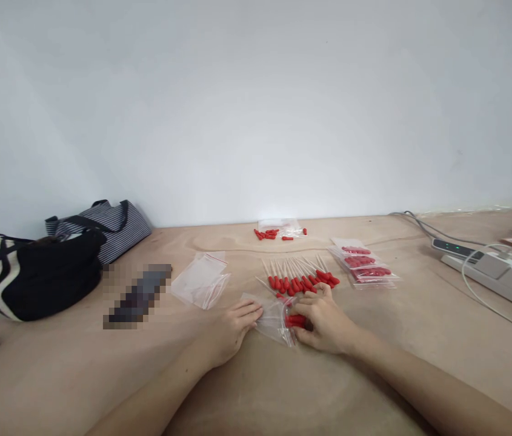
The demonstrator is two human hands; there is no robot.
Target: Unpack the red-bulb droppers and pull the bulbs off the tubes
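My left hand (242, 318) lies on the closed end of a clear plastic zip bag (274, 321), its fingers stretched out and flat. At the bag's mouth, my right hand (323, 321) curls around several red bulb-shaped pieces (295, 320). The bag's opening edge lies against these pieces; whether they are inside it I cannot tell. Just beyond my hands is a row of pale, pointed sticks with red bulb ends (299, 281), tips pointing away from me. The right fingertips are close to its near edge.
Flat clear bags (201, 278) lie to the left, beside a pixelated dark object (140, 297). Filled bags of red pieces (362, 261) overlap on the right. Loose red pieces (267, 234) lie near the wall. A power strip (492, 272) with cables is far right, a striped bag (123, 233) far left.
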